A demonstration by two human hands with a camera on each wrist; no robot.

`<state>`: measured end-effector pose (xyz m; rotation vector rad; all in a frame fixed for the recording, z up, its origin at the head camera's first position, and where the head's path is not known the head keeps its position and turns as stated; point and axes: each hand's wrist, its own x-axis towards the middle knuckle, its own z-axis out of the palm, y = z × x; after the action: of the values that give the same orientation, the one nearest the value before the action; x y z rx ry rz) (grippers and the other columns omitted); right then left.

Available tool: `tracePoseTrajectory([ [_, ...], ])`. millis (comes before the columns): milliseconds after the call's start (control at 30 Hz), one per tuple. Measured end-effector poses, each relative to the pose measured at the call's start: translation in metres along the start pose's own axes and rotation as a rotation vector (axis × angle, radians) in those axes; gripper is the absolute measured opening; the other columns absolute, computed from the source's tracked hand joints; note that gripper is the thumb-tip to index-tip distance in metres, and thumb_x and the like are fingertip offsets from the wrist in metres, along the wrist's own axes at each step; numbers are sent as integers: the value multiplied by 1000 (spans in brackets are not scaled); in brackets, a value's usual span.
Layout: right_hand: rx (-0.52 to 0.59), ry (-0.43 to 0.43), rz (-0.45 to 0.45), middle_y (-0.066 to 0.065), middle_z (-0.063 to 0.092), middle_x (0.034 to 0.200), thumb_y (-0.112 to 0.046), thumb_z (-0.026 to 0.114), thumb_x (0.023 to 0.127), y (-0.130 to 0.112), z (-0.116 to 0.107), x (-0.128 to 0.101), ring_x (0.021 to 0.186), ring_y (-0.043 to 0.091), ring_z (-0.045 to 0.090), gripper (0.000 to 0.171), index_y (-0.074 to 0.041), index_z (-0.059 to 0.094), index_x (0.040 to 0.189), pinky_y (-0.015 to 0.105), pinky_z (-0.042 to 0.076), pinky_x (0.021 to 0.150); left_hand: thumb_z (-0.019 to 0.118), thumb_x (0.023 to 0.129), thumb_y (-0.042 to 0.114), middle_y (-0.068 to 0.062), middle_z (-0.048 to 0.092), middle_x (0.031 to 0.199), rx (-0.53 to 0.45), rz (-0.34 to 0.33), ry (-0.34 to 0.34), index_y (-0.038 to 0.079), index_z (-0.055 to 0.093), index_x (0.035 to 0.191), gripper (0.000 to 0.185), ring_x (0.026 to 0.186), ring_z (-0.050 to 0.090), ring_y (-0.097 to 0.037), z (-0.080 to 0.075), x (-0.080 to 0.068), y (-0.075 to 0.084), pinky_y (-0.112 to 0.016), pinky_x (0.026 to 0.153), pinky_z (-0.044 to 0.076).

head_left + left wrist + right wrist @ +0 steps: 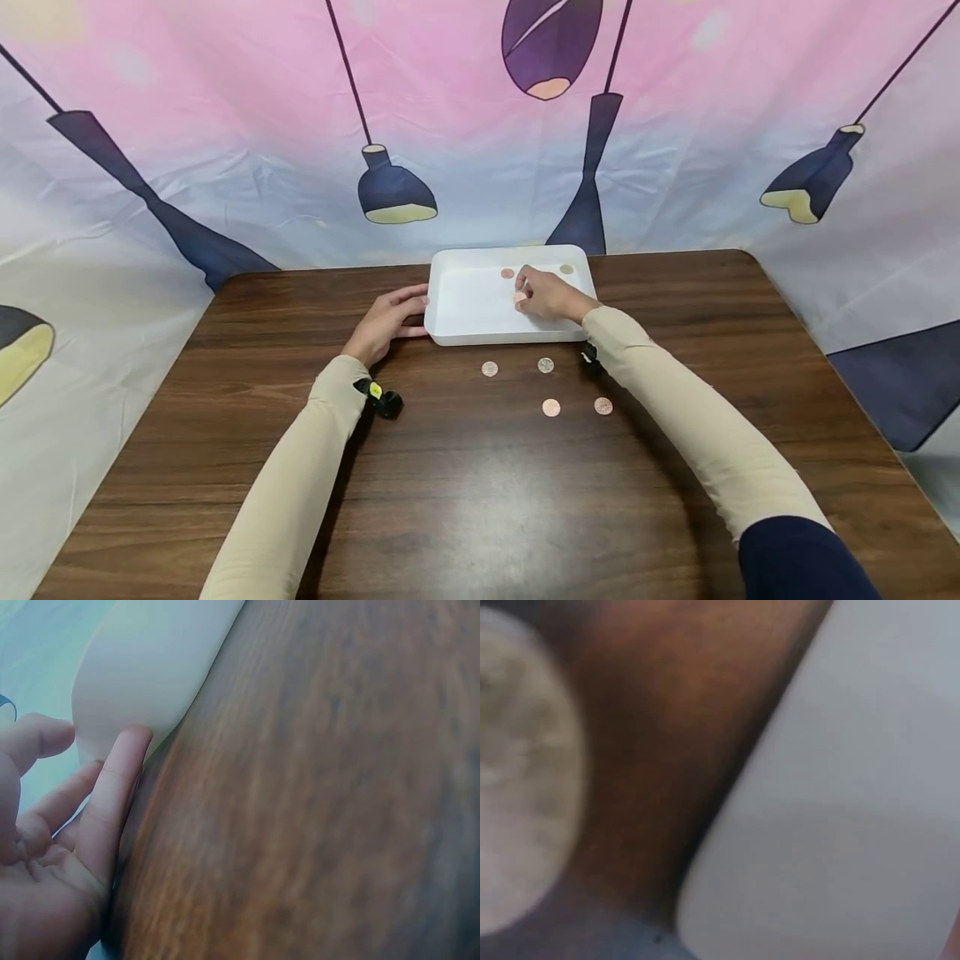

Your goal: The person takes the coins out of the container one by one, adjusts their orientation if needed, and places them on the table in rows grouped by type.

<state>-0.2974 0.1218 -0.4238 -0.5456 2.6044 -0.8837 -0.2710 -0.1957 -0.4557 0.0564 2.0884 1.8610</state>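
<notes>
The right hand [551, 296] pinches a coin [519, 297] low inside the white tray [465, 333], the left hand [386, 321] rests flat on its side, so next comes letting go, I think, then reaching for four coins [551, 407] on the table [465, 500].

We see both arms in long, close-fitting beige sleeves, cuffs ending at wrists, light creases along forearms. Left hand [386, 321] bare, no rings, no glove. Right hand [551, 293] bare too. Small black device strapped under left wrist [382, 400], yellow spot on it, on wooden table's [465, 500] near side. Matching black device [590, 356] peeks from under right cuff. Dark navy fabric over right upper sleeve [798, 558], nearest table's front edge.
</notes>
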Motion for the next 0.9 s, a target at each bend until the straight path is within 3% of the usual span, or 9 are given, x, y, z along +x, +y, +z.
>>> tracePoseTrajectory([
  [133,90,-24,-28,15,65,101,-7,63,105,2,-3,-3,90,25,56,34,0,55,138,34,46,84,60,109,29,-14,52,154,0,0,3,13,46,161,56,120,65,-20,-1,-1,3,-30,90,65],
  [233,137,-46,-41,18,66,105,-3,60,106,2,-5,-4,90,25,57,35,2,58,141,33,46,81,60,109,28,-15,52,155,1,-6,9,13,46,161,56,121,65,-21,-2,-1,3,-30,89,65],
  [567,73,11,-36,23,68,119,3,54,106,4,-6,-4,85,23,49,31,1,68,134,30,40,77,61,109,31,-15,53,154,-1,-6,21,14,46,161,56,120,65,-19,-2,-3,-1,-29,89,65],
  [733,60,26,-52,22,69,122,2,55,106,8,-5,-6,91,24,54,31,-1,70,133,30,42,78,60,110,30,-15,52,154,1,-6,14,13,46,161,56,119,66,-18,-1,-3,0,-29,89,65],
  [900,125,29,-67,19,70,107,-5,60,107,11,-5,-9,83,22,54,24,-2,70,129,30,42,72,60,110,31,-14,52,155,6,3,3,13,46,161,56,121,65,-20,0,-2,1,-29,89,64],
])
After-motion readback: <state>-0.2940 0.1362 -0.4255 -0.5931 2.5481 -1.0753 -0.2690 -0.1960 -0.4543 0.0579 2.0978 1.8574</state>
